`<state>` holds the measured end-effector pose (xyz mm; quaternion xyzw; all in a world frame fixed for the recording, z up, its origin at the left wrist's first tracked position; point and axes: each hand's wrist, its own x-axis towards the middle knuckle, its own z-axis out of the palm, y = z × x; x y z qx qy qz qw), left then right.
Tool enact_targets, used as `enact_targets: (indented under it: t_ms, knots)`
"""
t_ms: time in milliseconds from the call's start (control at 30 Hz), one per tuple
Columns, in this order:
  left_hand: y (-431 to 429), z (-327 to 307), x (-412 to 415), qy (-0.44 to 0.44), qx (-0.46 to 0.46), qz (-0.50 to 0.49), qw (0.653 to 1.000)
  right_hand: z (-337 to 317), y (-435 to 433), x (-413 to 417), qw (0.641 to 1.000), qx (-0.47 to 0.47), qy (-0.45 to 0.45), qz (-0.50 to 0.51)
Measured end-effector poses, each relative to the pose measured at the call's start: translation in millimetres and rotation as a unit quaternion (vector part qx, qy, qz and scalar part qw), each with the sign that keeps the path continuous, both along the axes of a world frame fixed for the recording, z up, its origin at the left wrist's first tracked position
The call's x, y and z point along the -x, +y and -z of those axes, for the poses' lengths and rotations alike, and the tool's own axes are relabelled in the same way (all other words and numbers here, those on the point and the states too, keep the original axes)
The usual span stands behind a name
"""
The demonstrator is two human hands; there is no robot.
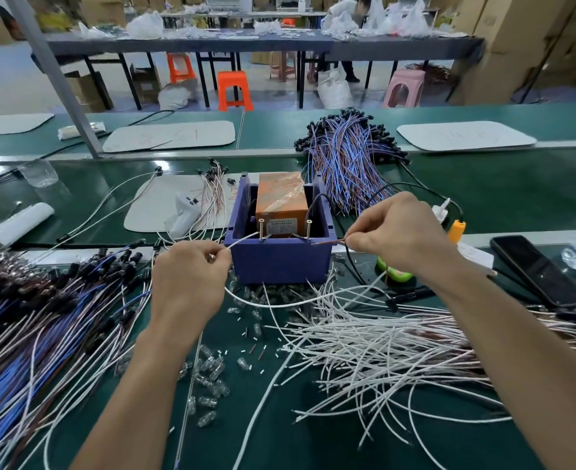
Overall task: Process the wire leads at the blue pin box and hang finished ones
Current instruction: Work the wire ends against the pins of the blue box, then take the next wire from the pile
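Left grip [191, 276] pinches white wire [246, 239], right grip [391, 228] pinches brown wire [327, 242], at box [280, 262] (test step, likely). Next: tips onto pins [261, 228].

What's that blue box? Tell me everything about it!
The blue box is open-topped, plastic-looking, upright on the green bench. An orange block in clear film sits inside. Two metal pins stand at its front rim. The left hand pinches a white wire reaching the left pin; the right hand pinches a reddish wire by the right one.

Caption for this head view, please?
Left hand holds a white wire, right hand a brown wire, by the pins of the blue box.
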<state>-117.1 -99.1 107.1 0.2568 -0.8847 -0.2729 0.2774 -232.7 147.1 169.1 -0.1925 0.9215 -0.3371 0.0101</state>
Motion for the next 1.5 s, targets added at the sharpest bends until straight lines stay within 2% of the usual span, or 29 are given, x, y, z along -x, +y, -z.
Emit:
enact_targets:
  t_ms: [533,767,867,1000,1133,1233,1300,1400,1500]
  knots:
    - [3.4,-6.8,-1.6,-0.002,0.013,0.004,1.000,1.2,-28.9,4.3,0.997,-0.015,0.069,0.038]
    - [2.4,-5.5,-4.8,-0.004,0.013,0.006,1.000,-5.0,-2.4,-1.6,1.000,0.009,0.018,0.010]
    - [2.4,-3.1,-15.5,0.020,-0.069,0.043,0.996,-11.9,14.7,-10.4,1.000,0.022,0.002,-0.004]
    - [8.3,-2.8,-23.7,0.036,-0.260,0.141,0.955,-27.6,42.7,-22.8,0.998,-0.042,0.027,-0.025]
    - [40.9,-1.1,-17.1,-0.014,-0.358,0.222,0.907,-47.4,83.9,-20.1,0.990,-0.129,0.058,0.008]
    - [87.6,7.9,4.4,-0.063,-0.431,0.243,0.867,-58.1,116.2,-14.7,0.979,-0.183,0.070,0.051]
    - [119.2,14.7,21.9,-0.092,-0.492,0.236,0.833,-56.5,131.9,-12.4,0.954,-0.272,0.095,0.077]
    - [156.6,24.2,38.3,-0.133,-0.536,0.252,0.795,-39.5,151.0,-11.8,0.900,-0.393,0.145,0.118]
    - [175.9,34.1,41.5,-0.145,-0.549,0.271,0.777,-6.7,170.0,-14.6,0.905,-0.389,0.111,0.128]
